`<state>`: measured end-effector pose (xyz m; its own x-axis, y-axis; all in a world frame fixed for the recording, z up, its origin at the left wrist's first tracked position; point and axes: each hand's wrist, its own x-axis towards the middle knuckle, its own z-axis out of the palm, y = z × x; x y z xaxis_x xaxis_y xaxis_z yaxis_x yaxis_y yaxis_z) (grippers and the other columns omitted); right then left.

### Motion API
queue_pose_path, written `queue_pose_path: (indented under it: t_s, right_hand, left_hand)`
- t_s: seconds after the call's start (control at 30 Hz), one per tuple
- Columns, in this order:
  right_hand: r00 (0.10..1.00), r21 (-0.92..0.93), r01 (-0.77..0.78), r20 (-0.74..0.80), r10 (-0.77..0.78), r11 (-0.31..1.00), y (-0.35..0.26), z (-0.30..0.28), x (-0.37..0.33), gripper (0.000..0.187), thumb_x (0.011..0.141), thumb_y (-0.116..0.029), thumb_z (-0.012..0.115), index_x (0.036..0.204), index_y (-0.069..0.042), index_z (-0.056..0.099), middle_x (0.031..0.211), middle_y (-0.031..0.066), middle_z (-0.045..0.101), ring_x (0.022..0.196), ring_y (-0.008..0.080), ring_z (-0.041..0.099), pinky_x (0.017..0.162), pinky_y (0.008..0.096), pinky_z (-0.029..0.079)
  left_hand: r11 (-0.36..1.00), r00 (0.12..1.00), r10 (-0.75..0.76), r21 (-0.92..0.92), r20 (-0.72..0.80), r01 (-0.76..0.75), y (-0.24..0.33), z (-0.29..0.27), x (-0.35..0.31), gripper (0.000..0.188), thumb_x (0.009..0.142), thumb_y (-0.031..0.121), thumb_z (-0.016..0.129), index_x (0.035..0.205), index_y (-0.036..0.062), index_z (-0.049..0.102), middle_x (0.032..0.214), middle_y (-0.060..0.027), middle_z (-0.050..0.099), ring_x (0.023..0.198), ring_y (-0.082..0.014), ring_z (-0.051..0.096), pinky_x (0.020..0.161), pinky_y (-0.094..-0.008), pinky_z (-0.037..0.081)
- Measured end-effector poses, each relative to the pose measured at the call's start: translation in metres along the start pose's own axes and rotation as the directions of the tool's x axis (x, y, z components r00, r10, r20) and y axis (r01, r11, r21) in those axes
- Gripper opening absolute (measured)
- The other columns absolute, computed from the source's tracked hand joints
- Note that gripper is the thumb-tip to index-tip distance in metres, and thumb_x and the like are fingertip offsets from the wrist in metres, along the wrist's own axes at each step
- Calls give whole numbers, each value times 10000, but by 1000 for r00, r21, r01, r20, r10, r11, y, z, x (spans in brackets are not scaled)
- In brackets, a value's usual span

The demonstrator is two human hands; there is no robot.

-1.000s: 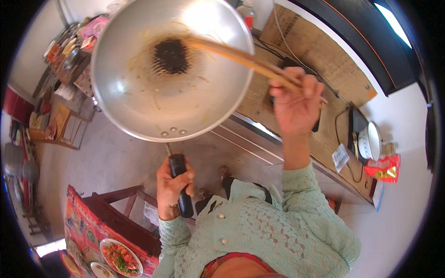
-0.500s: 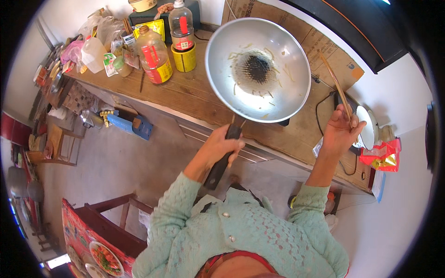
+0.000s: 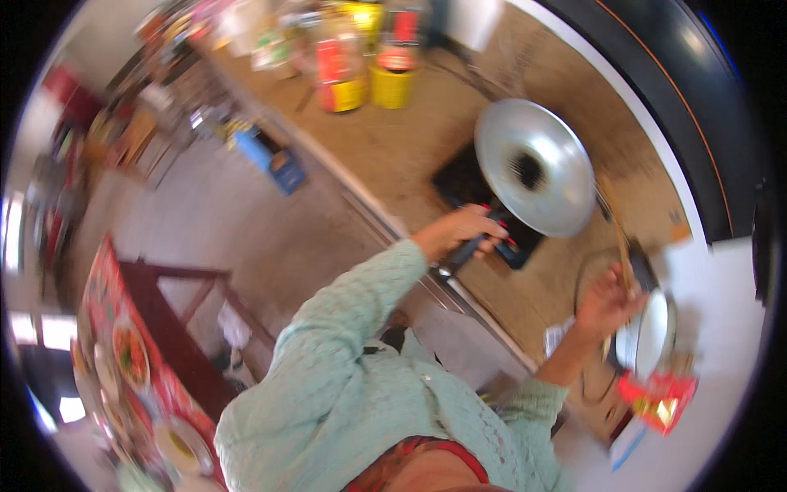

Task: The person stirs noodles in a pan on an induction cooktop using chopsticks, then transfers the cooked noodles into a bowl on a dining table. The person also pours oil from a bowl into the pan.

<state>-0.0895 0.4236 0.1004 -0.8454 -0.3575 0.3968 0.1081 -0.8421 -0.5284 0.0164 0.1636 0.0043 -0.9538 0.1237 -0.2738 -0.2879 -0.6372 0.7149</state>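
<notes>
My left hand [image 3: 466, 234] is closed round the black handle of a silvery wok [image 3: 553, 193]. The wok hangs tilted over the right part of a black cooktop [image 3: 455, 180]; a dark patch marks the bottom of its inside. Long wooden chopsticks [image 3: 620, 238] stick up from my right hand [image 3: 608, 305], whose fingers are closed on them. Their tips reach close to the wok's right rim; whether they touch it is unclear. Right beside that hand stands a white bowl [image 3: 656, 332]. Motion blurs much of the picture.
Oil bottles, one of them with a red and yellow label [image 3: 338, 78], and a yellow tin [image 3: 391, 86] stand on the wooden counter [image 3: 426, 139]. A red packet [image 3: 660, 400] lies below the bowl. At lower left, a red-covered table [image 3: 168, 381] bears dishes of food.
The view has swung, so the counter sits differently in the picture. My left hand has brought the wok nearer the chopsticks and tipped it; the cooktop now shows. Both hands keep their hold.
</notes>
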Motion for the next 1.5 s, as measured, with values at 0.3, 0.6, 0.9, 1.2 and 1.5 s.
queue_pose_path:
  t_s: [0.3,0.6,0.9,1.2,1.5]
  right_hand:
    - [985,-28,136,-104,-138,990,-1,-14,-9,223,886,-302,552,803,-95,561,913,127,566,994,342,505,883,449,447]
    - [976,-31,-25,215,31,999,44,-13,52,186,921,-262,506,955,-99,587,991,103,588,966,298,540,773,362,513]
    - [828,15,-456,374,418,890,104,50,86,189,926,-254,497,928,-86,584,960,144,590,938,279,571,700,315,539]
    - [808,60,-287,551,208,956,122,62,104,216,905,-304,539,885,-99,605,1004,126,612,983,313,559,820,335,512]
    - [715,249,-594,600,359,765,133,76,81,312,870,-414,565,892,-104,592,1050,164,567,999,324,503,898,459,436]
  left_hand:
    - [989,986,145,-6,-77,-145,-11,19,-28,292,800,198,676,846,-72,576,721,-150,597,592,-222,593,477,-346,492]
    - [701,508,679,672,-529,-237,-44,-50,-195,557,762,349,700,1076,-72,515,844,-166,625,700,-231,623,592,-354,505]
    - [569,-844,66,715,-533,-407,-195,51,-452,230,928,188,525,1037,11,425,875,-127,578,717,-193,627,633,-315,532]
    - [306,-762,-487,733,-428,-607,-308,99,-582,412,950,225,441,1135,-137,370,948,-262,569,793,-359,643,737,-422,570]
    - [229,-790,-317,766,-525,-601,-341,94,-622,505,749,-110,440,1251,-63,405,1207,-219,508,1113,-385,522,925,-573,479]
